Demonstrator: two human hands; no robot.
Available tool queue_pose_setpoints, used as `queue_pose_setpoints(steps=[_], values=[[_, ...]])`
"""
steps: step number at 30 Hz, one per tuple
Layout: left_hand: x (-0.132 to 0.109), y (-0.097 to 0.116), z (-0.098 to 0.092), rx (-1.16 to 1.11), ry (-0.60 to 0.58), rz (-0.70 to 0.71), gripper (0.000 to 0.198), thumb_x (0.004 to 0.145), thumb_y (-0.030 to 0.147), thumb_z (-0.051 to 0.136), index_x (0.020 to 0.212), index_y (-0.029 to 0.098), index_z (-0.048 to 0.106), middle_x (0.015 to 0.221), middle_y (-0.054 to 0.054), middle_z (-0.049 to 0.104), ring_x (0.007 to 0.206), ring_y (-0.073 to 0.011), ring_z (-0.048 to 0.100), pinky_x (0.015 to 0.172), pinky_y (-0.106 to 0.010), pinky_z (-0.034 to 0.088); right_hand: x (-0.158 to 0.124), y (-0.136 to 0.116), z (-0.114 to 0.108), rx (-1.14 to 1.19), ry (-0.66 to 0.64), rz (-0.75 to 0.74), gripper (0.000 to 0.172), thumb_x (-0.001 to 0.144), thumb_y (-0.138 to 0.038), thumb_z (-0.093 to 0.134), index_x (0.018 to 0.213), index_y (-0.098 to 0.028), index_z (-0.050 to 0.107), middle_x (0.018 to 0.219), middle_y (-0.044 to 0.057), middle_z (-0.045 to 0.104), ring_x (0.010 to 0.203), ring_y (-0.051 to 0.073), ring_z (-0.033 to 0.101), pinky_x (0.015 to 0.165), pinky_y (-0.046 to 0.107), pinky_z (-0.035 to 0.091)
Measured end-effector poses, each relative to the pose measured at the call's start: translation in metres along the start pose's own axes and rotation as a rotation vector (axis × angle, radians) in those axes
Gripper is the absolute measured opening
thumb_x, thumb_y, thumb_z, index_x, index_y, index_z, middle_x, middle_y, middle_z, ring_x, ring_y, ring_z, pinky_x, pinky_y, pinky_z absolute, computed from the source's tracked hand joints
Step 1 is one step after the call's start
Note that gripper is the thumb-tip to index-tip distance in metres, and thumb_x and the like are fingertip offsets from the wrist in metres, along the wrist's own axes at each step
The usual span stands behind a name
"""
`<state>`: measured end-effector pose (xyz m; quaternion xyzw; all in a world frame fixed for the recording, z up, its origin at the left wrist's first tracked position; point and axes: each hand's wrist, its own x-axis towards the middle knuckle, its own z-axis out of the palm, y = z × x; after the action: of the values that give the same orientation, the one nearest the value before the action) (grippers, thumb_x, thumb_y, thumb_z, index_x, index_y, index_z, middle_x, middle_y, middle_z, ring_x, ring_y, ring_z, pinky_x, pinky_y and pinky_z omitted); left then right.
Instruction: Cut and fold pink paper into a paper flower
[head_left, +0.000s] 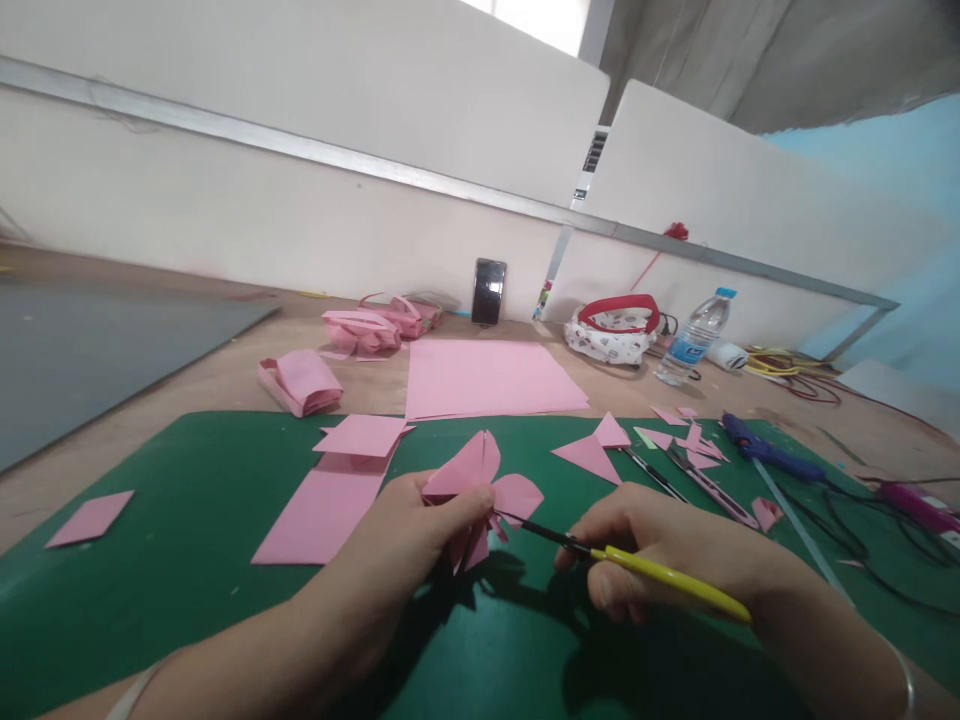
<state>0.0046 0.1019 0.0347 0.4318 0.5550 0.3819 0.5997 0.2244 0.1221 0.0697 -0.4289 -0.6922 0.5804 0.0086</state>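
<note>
Over the green cutting mat (495, 670), my left hand (431, 520) pinches a folded pink paper flower (465, 465), whose petal-like pieces spread out to the right and below. My right hand (637, 545) grips scissors (660, 578) with a yellow handle and dark, slim blades. The blade tips reach the paper at the flower's centre, beside my left thumb; whether the blades are apart I cannot make out. To the left of the flower lie a pink paper sheet (322, 515) and a folded pink piece (364, 436).
Pink paper sheets (491, 378) lie behind the mat. At the right are paper scraps (589, 455), a utility knife (716, 488), a pen (654, 473), a blue glue gun (772, 448) with cables and a water bottle (694, 340). A phone (489, 292) leans on the wall.
</note>
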Motion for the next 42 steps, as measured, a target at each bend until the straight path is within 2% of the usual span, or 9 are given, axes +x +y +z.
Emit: queue_pose_setpoints(steps=[5, 9, 13, 17, 25, 33, 38, 42], values=[[-0.0008, 0.0001, 0.0017, 0.004, -0.011, 0.025, 0.035, 0.073, 0.043, 0.063, 0.049, 0.02, 0.053, 0.048, 0.004, 0.049, 0.049, -0.0121, 0.035, 0.05, -0.027, 0.021, 0.0, -0.0008, 0.0001, 0.007, -0.008, -0.015, 0.029, 0.078, -0.04, 0.066, 0.082, -0.012, 0.063, 0.063, -0.002, 0.056, 0.055, 0.01, 0.053, 0.051, 0.019, 0.043], [-0.0019, -0.0002, 0.0017, 0.01, -0.014, 0.039, 0.037, 0.073, 0.041, 0.062, 0.045, 0.021, 0.05, 0.044, 0.005, 0.044, 0.047, -0.0115, 0.031, 0.049, -0.028, 0.019, 0.0011, -0.0003, 0.0004, 0.001, -0.014, -0.011, 0.036, 0.077, -0.048, 0.066, 0.079, -0.012, 0.062, 0.063, -0.001, 0.055, 0.055, 0.01, 0.052, 0.051, 0.019, 0.042], [-0.0009, -0.0005, 0.0009, -0.028, -0.027, 0.028, 0.031, 0.072, 0.038, 0.061, 0.048, 0.02, 0.052, 0.047, 0.003, 0.051, 0.048, -0.012, 0.036, 0.051, -0.028, 0.021, 0.0011, -0.0003, 0.0002, -0.006, -0.004, -0.015, 0.04, 0.078, -0.052, 0.066, 0.082, -0.012, 0.062, 0.062, -0.001, 0.055, 0.054, 0.01, 0.05, 0.049, 0.018, 0.04], [0.0, 0.0001, 0.0013, -0.013, -0.026, 0.035, 0.038, 0.073, 0.037, 0.06, 0.042, 0.021, 0.046, 0.043, 0.003, 0.048, 0.047, -0.0119, 0.034, 0.051, -0.028, 0.02, 0.0006, -0.0009, -0.0003, -0.03, -0.004, -0.029, 0.044, 0.08, -0.055, 0.063, 0.083, -0.011, 0.063, 0.061, -0.001, 0.055, 0.053, 0.009, 0.049, 0.047, 0.018, 0.037], [0.0002, -0.0008, 0.001, -0.022, -0.004, 0.004, 0.037, 0.072, 0.039, 0.064, 0.046, 0.021, 0.047, 0.042, 0.007, 0.042, 0.045, -0.0103, 0.028, 0.049, -0.028, 0.017, -0.0006, -0.0016, 0.001, -0.024, 0.009, -0.002, 0.044, 0.078, -0.055, 0.065, 0.079, -0.012, 0.064, 0.058, -0.002, 0.053, 0.05, 0.008, 0.048, 0.043, 0.016, 0.034], [0.0031, -0.0056, -0.0017, -0.139, -0.085, -0.074, 0.029, 0.074, 0.042, 0.064, 0.06, 0.02, 0.053, 0.056, 0.003, 0.051, 0.055, -0.0132, 0.042, 0.053, -0.026, 0.029, 0.0014, -0.0046, 0.0014, 0.031, 0.04, 0.027, 0.039, 0.074, -0.05, 0.072, 0.078, -0.012, 0.066, 0.052, -0.005, 0.051, 0.044, 0.006, 0.044, 0.039, 0.015, 0.031], [0.002, -0.0052, -0.0007, -0.089, -0.038, -0.003, 0.033, 0.072, 0.043, 0.065, 0.054, 0.02, 0.05, 0.05, 0.005, 0.046, 0.051, -0.0118, 0.035, 0.05, -0.026, 0.023, 0.0014, -0.0017, 0.0018, 0.068, 0.055, 0.073, 0.035, 0.07, -0.046, 0.077, 0.078, -0.013, 0.066, 0.052, -0.005, 0.051, 0.042, 0.006, 0.045, 0.037, 0.014, 0.033], [0.0015, -0.0048, 0.0004, -0.083, -0.016, -0.009, 0.033, 0.073, 0.042, 0.064, 0.054, 0.02, 0.049, 0.053, 0.004, 0.047, 0.052, -0.0124, 0.037, 0.051, -0.026, 0.024, 0.0006, -0.0006, 0.0027, 0.07, 0.05, 0.06, 0.032, 0.071, -0.043, 0.076, 0.077, -0.013, 0.066, 0.051, -0.005, 0.051, 0.041, 0.006, 0.046, 0.037, 0.014, 0.034]])
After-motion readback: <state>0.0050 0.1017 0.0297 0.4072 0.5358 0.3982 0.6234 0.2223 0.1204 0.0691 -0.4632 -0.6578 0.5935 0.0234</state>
